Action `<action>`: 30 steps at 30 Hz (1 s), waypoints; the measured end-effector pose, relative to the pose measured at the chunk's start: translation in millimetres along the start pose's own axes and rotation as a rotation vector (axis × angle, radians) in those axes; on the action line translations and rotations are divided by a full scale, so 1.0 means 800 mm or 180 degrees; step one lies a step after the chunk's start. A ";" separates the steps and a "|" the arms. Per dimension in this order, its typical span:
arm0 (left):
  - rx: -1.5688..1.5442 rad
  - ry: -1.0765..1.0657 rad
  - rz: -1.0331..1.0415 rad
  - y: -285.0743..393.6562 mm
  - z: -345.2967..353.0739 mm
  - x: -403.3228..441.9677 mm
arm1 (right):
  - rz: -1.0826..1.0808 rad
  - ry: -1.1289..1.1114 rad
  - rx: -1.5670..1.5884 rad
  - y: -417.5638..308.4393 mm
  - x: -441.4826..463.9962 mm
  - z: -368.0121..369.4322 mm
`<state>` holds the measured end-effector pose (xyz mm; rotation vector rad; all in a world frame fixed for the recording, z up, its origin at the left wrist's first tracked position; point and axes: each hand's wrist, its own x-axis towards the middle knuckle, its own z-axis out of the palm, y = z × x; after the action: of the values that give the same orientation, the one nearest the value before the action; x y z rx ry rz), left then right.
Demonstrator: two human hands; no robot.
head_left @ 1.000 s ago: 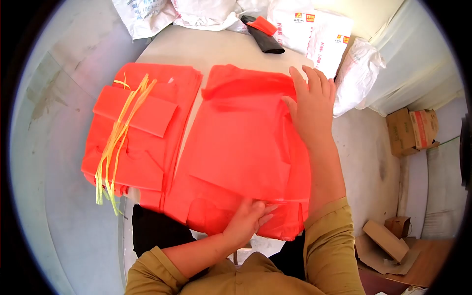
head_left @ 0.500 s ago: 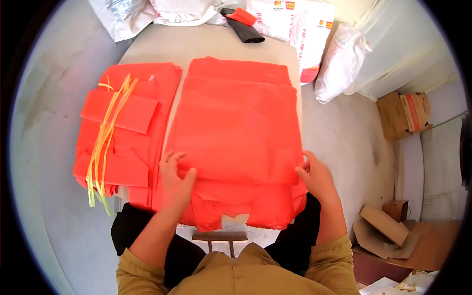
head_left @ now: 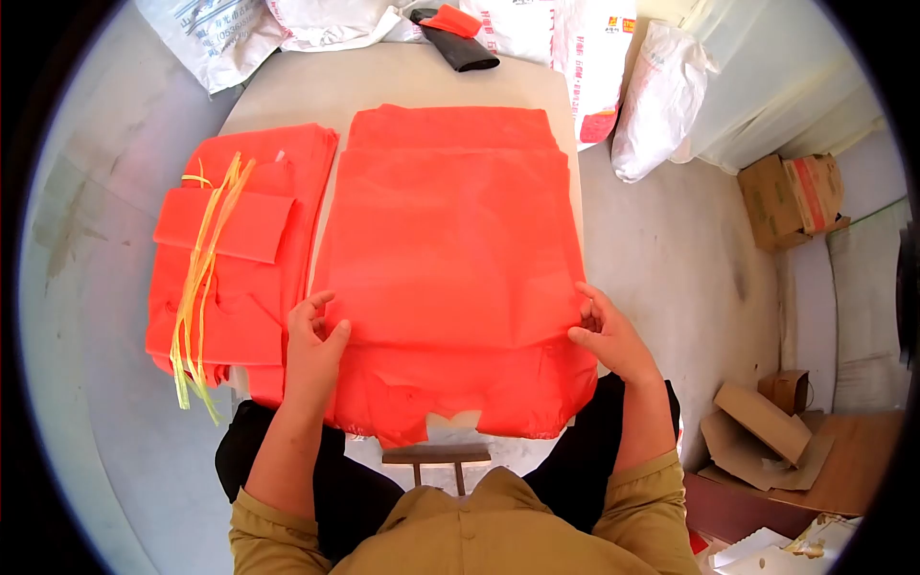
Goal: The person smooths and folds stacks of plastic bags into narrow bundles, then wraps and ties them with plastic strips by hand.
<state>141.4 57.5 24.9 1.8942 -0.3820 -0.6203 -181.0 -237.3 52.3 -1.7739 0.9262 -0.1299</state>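
Observation:
A wide stack of red plastic sheets or bags lies in front of me, its top layer folded. My left hand is at the stack's lower left edge, thumb and fingers apart. At the right edge is my right hand, its fingers also spread, touching or close to the red plastic. To the left lies a second red pile, with a bundle of yellow strips across it. Neither hand visibly grips anything.
Both piles rest on a beige table. A black roll with a red piece lies at its far side, near white printed sacks. Another white sack leans at the right. Cardboard boxes stand farther right.
My right hand has come down from the stack's upper right to its lower right edge. My left hand has moved left from the bottom. The top layer now lies flatter, and the view has shifted.

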 end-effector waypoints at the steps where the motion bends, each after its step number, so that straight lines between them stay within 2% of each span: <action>1: -0.0065 -0.0126 -0.0010 -0.006 -0.004 0.000 | -0.0028 -0.0115 -0.0075 -0.012 -0.005 -0.001; 3: -0.0200 -0.0371 -0.0023 -0.020 -0.008 0.000 | -0.0106 -0.0273 -0.0209 -0.016 -0.008 -0.001; 5: 0.0401 -0.0356 0.0392 -0.023 -0.010 -0.001 | -0.0207 -0.0363 -0.0343 -0.015 -0.008 -0.001; 6: 0.0695 -0.0343 0.0599 -0.022 -0.010 -0.003 | -0.0221 -0.0256 -0.0419 -0.016 -0.007 0.000; 9: 0.0947 -0.0262 0.0679 -0.003 -0.011 -0.007 | -0.0330 0.0064 -0.0530 -0.021 -0.003 0.005; 11: 0.0641 -0.0210 0.0647 0.007 -0.008 -0.007 | -0.0491 0.0278 -0.0429 -0.023 0.000 0.007; 14: -0.0185 -0.0229 0.0678 -0.004 -0.007 0.004 | -0.0919 0.0529 0.0339 -0.007 0.020 0.013; 17: -0.0803 -0.0244 0.0657 0.013 0.003 0.004 | -0.0421 0.0908 0.1273 -0.039 0.027 0.032; 18: -0.0946 -0.0231 0.0639 0.021 0.007 0.003 | -0.0425 0.0931 0.1277 -0.036 0.030 0.032; 21: 0.0118 -0.0429 0.1113 0.019 0.011 0.008 | -0.0422 0.1055 0.1376 -0.018 0.042 0.031; 24: 0.0112 -0.0539 0.0907 0.026 0.006 0.004 | -0.0377 0.1198 0.1669 -0.012 0.045 0.026; 26: -0.0295 -0.0457 0.0945 0.019 0.006 0.008 | -0.0341 0.1165 0.1858 -0.013 0.046 0.020; 30: -0.0595 -0.0157 0.0607 0.030 0.004 0.017 | -0.0400 0.0859 0.1814 -0.022 0.046 0.016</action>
<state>151.2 38.6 42.6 1.6449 -0.5122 -0.5555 -140.0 -249.2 49.6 -1.2955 0.8570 -0.6618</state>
